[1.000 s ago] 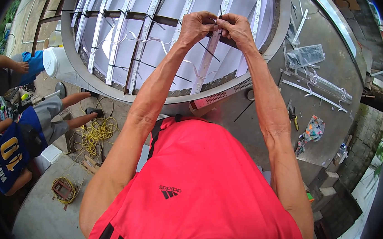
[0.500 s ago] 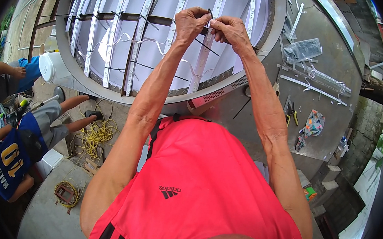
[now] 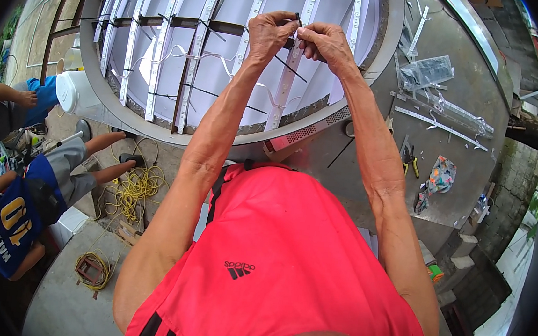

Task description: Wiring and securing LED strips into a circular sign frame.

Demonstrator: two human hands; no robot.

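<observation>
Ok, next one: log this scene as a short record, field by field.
Left hand: fingertips pinching a thin black tie
Right hand: fingertips close against the left's; what they grip is hidden
Beneath the hands: white LED strip across a dark crossbar
Workpiece: round metal frame holding several such strips
Tabletop, right: clear plastic bag, loose white strips, yellow-handled pliers, patterned cloth
Left side: tangled yellow cord, white bucket, person in a blue jersey

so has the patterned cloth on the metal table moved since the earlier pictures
No: the patterned cloth keeps its place against the edge of the metal table; only the view shifts slightly.
</observation>
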